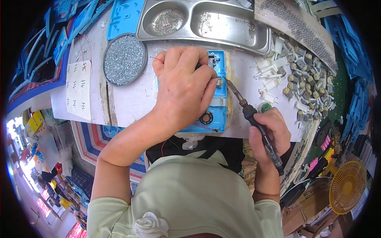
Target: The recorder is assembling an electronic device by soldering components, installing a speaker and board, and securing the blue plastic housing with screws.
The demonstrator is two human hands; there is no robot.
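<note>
A blue plastic casing point(220, 115) lies on the work table in front of me, its inside facing up. A small round speaker point(206, 118) sits in its near end. My left hand point(180, 85) is closed over the casing and hides much of it. From its fingers a thin red wire point(157, 59) sticks out to the left; their grip on it is partly hidden. My right hand point(274, 131) is wrapped round the dark handle of a soldering iron point(254, 115). Its tip points up-left, close to my left fingertips and a small metal part in the casing.
A round dish of small screws point(124, 59) stands left of the casing. Beyond it is a steel compartment tray point(230, 39) holding springs. Several small motors point(309, 81) and white plastic parts point(272, 67) lie at right. Blue casings are stacked both sides; a yellow fan point(348, 187) stands lower right.
</note>
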